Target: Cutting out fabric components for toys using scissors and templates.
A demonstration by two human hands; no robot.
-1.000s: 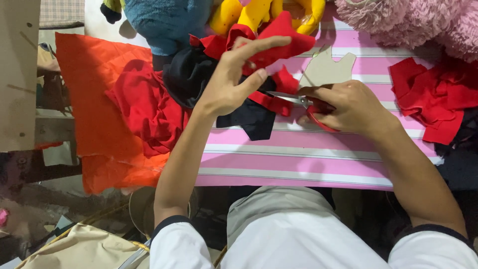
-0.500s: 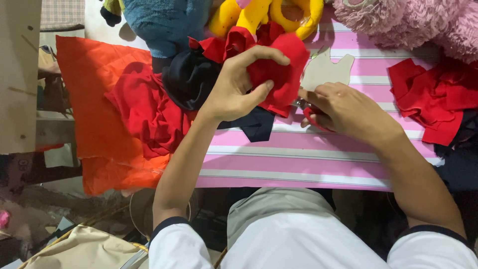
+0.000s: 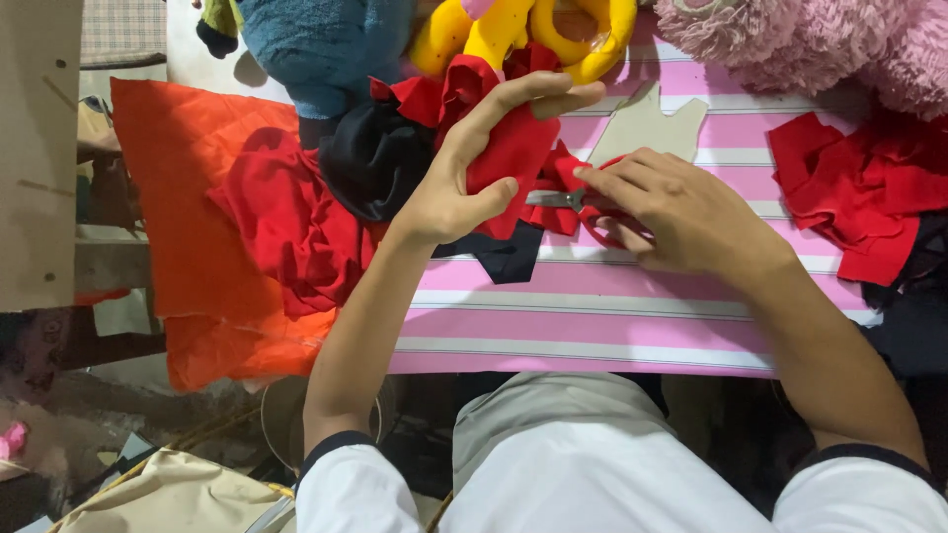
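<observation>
Your left hand (image 3: pixel 464 183) pinches the red cloth (image 3: pixel 513 148); your right hand (image 3: pixel 671 212) closes on scissors (image 3: pixel 558 198), handles hidden. A beige cardboard cutout (image 3: pixel 647 123) lies on the pink-striped bench (image 3: pixel 592 326).

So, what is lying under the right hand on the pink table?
Under the right hand are scissors: the metal blades stick out towards the red cloth piece held by the left hand. The hand covers most of the handles.

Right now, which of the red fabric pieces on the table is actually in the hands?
The small red piece pinched in the left hand, right by the scissors in the right hand. The red pile at the right edge and the crumpled red cloth lie untouched.
</observation>
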